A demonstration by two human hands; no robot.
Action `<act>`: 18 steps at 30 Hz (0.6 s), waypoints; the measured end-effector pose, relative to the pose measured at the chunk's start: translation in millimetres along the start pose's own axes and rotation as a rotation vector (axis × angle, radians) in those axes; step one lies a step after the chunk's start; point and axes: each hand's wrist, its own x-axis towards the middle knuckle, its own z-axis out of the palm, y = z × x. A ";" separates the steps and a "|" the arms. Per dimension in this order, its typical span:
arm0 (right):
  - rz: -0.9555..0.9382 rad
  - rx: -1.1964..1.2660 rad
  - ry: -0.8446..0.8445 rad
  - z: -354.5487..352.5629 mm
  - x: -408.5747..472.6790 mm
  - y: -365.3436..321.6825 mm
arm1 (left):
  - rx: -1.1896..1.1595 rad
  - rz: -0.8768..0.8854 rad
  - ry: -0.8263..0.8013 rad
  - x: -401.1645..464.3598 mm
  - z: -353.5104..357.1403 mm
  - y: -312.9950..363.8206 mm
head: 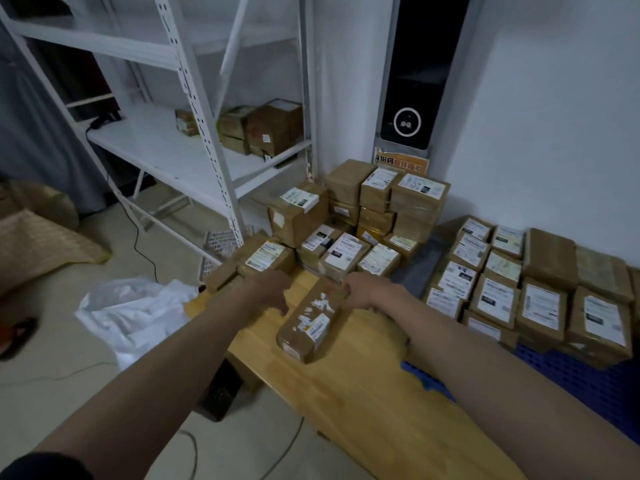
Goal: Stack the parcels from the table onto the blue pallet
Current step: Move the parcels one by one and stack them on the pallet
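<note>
A long brown parcel (311, 323) with torn white labels lies tilted on the wooden table (346, 393). My right hand (363, 291) grips its far end with curled fingers. My left hand (273, 289) hovers just left of the parcel with loose fingers hanging down, apart from it as far as I can tell. A heap of taped brown parcels (346, 230) crowds the table's far end. On the right, the blue pallet (581, 379) carries rows of labelled parcels (502, 278) laid flat.
A white metal shelf rack (194, 133) with some boxes stands at the back left. White plastic sheeting (131, 310) and cables lie on the floor left of the table. A dark kiosk (412, 81) stands against the back wall.
</note>
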 end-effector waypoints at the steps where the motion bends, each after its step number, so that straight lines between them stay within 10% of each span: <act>1: 0.000 -0.005 0.005 -1.5 7.8 -8.4 | 0.003 0.012 0.014 4.3 -3.5 -10.1; 18: 0.041 0.167 0.067 -21.3 178.9 -46.7 | -0.110 -0.063 0.088 122.9 -27.8 -107.0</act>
